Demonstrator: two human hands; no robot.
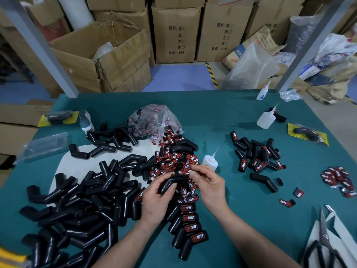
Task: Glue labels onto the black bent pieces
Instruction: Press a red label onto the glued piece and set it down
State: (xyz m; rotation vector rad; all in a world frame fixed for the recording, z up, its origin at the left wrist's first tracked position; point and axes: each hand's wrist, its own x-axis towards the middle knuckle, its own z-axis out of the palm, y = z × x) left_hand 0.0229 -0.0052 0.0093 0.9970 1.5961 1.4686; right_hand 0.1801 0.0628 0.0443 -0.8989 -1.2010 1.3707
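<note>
- At the centre of the frame, the left hand wraps its fingers and thumb around a black bent piece, gripping it below its elbow.
- The right hand meets the upper end of that piece; its thumb and forefinger are pressed together there, though I cannot tell whether a label sits between them.
- Just above the hands lies a heap of red-and-black labels, spilling from a clear plastic bag.
- A glue bottle stands just right of the heap, beside the right hand.
- Unlabelled bent pieces crowd the lower left of the green table.
- Labelled pieces lie in a row below the hands; another group sits at the right.
- Scissors rest at the lower right.
</note>
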